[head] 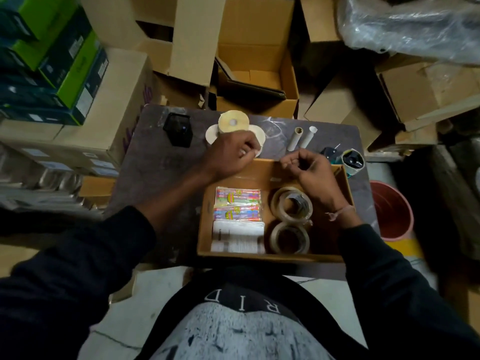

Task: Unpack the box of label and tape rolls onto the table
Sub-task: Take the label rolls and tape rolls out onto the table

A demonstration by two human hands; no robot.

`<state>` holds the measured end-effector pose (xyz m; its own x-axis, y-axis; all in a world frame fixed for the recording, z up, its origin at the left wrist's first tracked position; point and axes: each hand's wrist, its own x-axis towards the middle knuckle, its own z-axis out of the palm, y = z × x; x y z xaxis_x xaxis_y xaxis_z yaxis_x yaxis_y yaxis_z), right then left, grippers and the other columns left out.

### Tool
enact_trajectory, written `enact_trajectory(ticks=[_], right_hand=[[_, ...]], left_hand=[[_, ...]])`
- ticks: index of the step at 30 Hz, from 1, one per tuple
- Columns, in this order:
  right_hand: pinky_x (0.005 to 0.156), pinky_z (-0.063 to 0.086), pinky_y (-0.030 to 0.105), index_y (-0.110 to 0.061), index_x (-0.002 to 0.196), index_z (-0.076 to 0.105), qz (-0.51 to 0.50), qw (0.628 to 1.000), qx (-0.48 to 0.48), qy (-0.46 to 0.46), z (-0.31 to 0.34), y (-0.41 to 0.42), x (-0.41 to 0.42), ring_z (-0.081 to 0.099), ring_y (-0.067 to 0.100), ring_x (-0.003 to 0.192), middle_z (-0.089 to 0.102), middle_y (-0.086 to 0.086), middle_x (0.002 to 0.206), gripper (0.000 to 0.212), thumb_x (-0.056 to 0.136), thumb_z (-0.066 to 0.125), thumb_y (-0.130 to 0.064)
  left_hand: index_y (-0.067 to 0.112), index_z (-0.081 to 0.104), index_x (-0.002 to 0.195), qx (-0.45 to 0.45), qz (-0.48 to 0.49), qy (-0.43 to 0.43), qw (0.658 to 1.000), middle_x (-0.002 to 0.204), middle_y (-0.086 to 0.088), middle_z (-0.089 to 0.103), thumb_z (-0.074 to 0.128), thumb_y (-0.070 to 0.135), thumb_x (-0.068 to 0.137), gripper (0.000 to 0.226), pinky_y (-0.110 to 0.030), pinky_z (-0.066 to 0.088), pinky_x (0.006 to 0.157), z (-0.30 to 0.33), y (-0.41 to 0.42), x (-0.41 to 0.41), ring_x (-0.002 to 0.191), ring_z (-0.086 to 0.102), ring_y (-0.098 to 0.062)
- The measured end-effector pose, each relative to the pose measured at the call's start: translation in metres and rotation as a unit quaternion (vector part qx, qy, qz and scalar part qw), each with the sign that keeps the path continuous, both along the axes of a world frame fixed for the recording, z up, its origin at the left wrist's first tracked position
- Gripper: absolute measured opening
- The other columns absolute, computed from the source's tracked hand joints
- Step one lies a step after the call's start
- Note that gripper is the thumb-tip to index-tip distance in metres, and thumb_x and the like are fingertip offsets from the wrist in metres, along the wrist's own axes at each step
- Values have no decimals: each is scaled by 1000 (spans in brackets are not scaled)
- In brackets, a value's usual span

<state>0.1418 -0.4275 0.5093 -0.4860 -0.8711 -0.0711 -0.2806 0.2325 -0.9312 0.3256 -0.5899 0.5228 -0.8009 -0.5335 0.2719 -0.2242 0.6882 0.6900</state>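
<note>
An open cardboard box (204, 229) sits on the dark table (155, 167) in front of me. Inside lie two clear tape rolls (291, 203) (289, 238), colourful packets (237, 203) and a white paper stack (237, 237). Three pale label rolls (233, 122) stand clustered on the table just beyond the box. My left hand (231, 154) is curled at that cluster, and its fingers pinch the edge of the right-hand roll (259, 136). My right hand (309, 168) hovers over the box's far edge, loosely curled, with nothing in it.
Two cardboard tubes (296, 137) (310, 136) lie beyond the box. A black device (178, 129) is at the far left of the table and a tape dispenser roll (352, 161) at the right edge. Stacked cartons (257, 74) crowd all around, and a red bucket (392, 211) stands to the right.
</note>
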Motion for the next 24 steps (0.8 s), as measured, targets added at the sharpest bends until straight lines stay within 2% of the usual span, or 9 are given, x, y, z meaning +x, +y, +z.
enact_trajectory(ticks=[2,4,7,10,14,17,19,22,24], right_hand=[[84,55,19,-4,96,75,69,994,64,50,-11,12,1,69,9,89,76,6,96,13,91,65,1],[88,53,27,-11,101,75,146,962,143,183,-30,19,-2,69,14,98,74,5,107,19,83,69,-9],[104,47,41,-24,140,54,219,843,324,370,-51,24,-11,51,33,126,46,6,146,70,74,75,-36],[114,38,44,-25,152,34,212,843,373,326,-62,32,-16,42,41,130,29,12,154,106,63,85,-49],[118,33,42,-20,156,20,178,863,384,276,-71,38,-20,41,37,136,31,16,153,125,56,94,-39],[118,33,41,-15,151,29,136,890,376,219,-75,40,-29,43,32,136,42,13,147,122,52,96,-37],[112,41,41,-15,143,43,124,902,368,192,-76,47,-34,50,31,130,51,11,140,104,54,96,-32],[95,51,36,-8,131,55,90,926,356,91,-73,56,-37,60,35,119,62,17,127,74,66,90,-10],[97,52,39,-10,128,59,90,924,359,94,-69,56,-38,62,33,115,65,14,123,66,69,88,-14]], left_hand=[[10,75,95,15,-37,-38,998,84,9,69,71,10,88,8,-11,47,69,-9,16,7,71,62,3],[12,76,94,30,-57,-90,994,83,8,72,71,11,87,9,-22,52,69,-23,27,7,74,66,-4],[12,76,98,65,-65,-190,978,96,-1,78,70,14,87,12,-35,59,80,-47,39,-1,87,72,-15],[9,74,101,96,-47,-242,964,99,0,76,67,15,87,16,-40,59,84,-60,55,-13,93,71,-19],[6,74,91,173,-8,-259,950,83,-1,76,70,24,85,19,-40,60,80,-71,72,-33,78,71,-19],[0,73,85,269,29,-261,926,70,-13,77,72,37,91,37,-41,65,75,-85,81,-51,68,78,-25],[-3,71,85,298,59,-269,914,65,-15,75,74,42,90,46,-42,66,73,-92,88,-61,62,77,-24],[2,64,74,302,73,-290,905,62,-16,74,79,36,88,39,-39,66,70,-97,97,-72,60,77,-23],[8,59,71,305,81,-295,902,62,-17,74,79,29,89,34,-40,66,70,-101,102,-76,60,77,-23]])
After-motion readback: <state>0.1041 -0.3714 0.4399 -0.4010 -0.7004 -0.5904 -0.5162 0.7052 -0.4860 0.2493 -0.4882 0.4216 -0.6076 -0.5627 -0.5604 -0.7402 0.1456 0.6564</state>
